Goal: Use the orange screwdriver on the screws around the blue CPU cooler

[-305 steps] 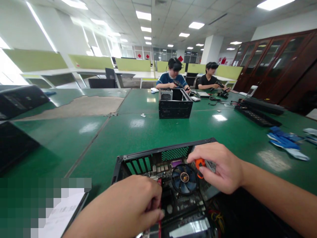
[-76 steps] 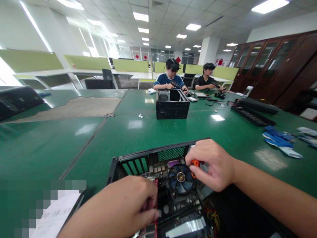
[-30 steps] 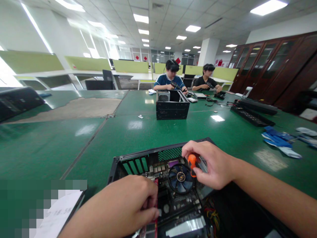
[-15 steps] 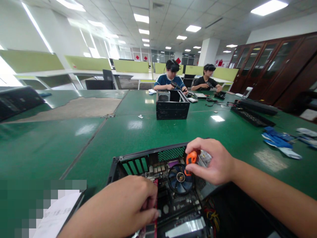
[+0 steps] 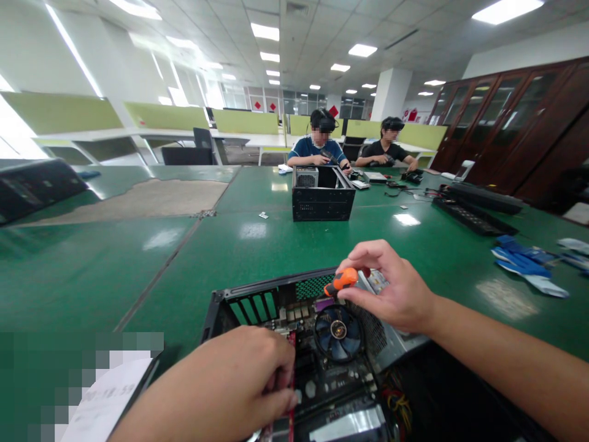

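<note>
An opened black computer case (image 5: 276, 290) lies before me, its inside facing up. My left hand (image 5: 248, 368) reaches into it, fingers curled on the edge of a red expansion card (image 5: 291, 380). Between the thumb and fingers of my right hand (image 5: 396, 285) is a stubby orange-and-black screwdriver (image 5: 341, 281), tilted nearly level above the case. I cannot make out its tip. Just below it sits the round CPU cooler fan (image 5: 339, 331). The metal power supply (image 5: 391, 341) is partly covered by my right hand.
A second black case (image 5: 323, 202) stands across the green table (image 5: 221, 252). Blue-and-white gloves (image 5: 529, 264) lie right, near black panels (image 5: 473, 215). Two people (image 5: 317, 147) sit opposite, working. Another black case (image 5: 41, 187) is at far left. Yellow and red cables (image 5: 398, 402) are bundled inside my case.
My right hand has risen, and the screwdriver has tipped from upright over the power supply side to nearly level above the fan. My left hand stays on the card.
</note>
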`<state>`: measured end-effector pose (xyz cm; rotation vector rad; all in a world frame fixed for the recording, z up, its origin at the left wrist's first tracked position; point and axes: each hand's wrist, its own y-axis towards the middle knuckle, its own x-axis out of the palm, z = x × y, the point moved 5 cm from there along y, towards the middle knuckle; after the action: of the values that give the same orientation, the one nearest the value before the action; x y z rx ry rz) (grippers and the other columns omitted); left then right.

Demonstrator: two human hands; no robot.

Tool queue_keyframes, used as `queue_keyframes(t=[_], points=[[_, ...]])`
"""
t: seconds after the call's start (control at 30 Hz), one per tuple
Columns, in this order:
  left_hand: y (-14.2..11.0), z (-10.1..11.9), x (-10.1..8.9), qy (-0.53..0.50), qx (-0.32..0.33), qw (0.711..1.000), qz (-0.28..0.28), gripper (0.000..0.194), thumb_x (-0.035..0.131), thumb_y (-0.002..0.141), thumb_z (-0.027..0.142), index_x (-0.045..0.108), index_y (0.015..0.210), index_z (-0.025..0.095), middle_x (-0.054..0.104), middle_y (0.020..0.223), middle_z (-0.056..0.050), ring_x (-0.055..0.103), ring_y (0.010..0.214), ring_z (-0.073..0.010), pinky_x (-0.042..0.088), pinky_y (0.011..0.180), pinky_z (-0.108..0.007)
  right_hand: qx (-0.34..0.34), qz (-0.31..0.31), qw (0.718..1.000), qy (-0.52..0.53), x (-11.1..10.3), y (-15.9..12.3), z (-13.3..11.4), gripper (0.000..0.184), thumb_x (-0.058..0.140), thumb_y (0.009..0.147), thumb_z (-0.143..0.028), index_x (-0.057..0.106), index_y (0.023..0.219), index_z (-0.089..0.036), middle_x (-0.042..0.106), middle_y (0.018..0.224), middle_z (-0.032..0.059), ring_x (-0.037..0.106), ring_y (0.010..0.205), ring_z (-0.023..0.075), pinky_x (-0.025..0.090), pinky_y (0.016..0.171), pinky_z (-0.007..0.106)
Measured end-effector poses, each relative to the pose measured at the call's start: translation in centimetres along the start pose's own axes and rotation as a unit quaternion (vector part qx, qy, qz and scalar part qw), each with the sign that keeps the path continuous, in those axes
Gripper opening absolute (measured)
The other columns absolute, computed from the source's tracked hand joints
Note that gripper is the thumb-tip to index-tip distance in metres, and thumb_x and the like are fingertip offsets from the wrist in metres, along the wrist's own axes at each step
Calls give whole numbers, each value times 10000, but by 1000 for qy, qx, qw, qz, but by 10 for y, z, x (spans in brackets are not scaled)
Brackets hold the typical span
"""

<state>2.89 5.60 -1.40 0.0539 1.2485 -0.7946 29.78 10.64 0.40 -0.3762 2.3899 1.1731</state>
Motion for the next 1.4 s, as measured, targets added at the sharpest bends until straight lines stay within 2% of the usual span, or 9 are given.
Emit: queue_keyframes(t=[0.07,0.13,0.23,0.3,0.43,0.57,0.93,1.2,1.4], points=[[0,0,0,-2,6,1000,6,161,820,974,394,785,843,308,911,944,-28,823,859,-290,507,754,-431,-1,15,1000,-7,0,1,0,380,907,1169,-333,621,1418,-305,967,1191,50,953,997,220,715,833,308],[0,0,-1,-2,6,1000,8,167,816,980,399,788,844,308,914,944,-30,828,868,-294,500,754,-433,-6,17,999,-28,0,3,0,320,866,1190,-309,653,1429,-299,971,1216,56,947,992,213,703,807,300],[0,0,0,1,-5,1000,-1,155,805,979,412,802,861,311,927,979,-35,846,912,-311,502,776,-443,-10,-17,998,-63,3,6,0,311,794,1215,-269,720,1517,-285,971,1353,84,960,1166,239,768,1006,364],[-1,0,0,0,-15,1000,-12,145,799,975,424,813,883,312,935,1011,-43,859,947,-323,510,797,-448,-15,-43,996,-77,6,8,0,336,743,1232,-249,753,1567,-274,959,1440,99,948,1304,260,769,1162,430],[-1,0,0,4,-25,999,-22,146,787,973,422,796,882,309,932,1018,-50,856,951,-332,504,807,-457,-14,-83,994,-76,12,8,1,388,660,1259,-218,782,1625,-266,935,1541,109,913,1436,266,750,1268,476],[1,0,1,1,-25,999,-24,154,797,974,426,788,877,307,930,1013,-48,853,939,-331,499,796,-456,-11,-116,991,-71,17,6,3,397,643,1269,-207,785,1636,-260,927,1565,119,904,1450,267,752,1262,468],[0,-2,3,-11,-10,1000,-7,131,852,970,380,812,868,307,940,1006,-38,872,966,-335,539,818,-446,-3,-148,986,-77,20,3,3,421,644,1272,-209,755,1675,-264,924,1556,127,912,1410,279,766,1219,483],[1,3,-1,7,-20,1000,-16,115,821,974,365,805,876,306,947,1016,-35,868,956,-335,498,792,-442,-13,-137,988,-67,18,5,0,413,625,1277,-207,755,1667,-245,925,1543,131,911,1410,265,757,1230,446],[2,2,1,-8,-9,1000,-10,130,837,961,370,801,853,308,942,1007,-37,873,963,-335,520,808,-455,6,-160,985,-69,20,4,2,427,662,1249,-185,774,1654,-261,928,1549,133,909,1425,287,761,1239,498]])
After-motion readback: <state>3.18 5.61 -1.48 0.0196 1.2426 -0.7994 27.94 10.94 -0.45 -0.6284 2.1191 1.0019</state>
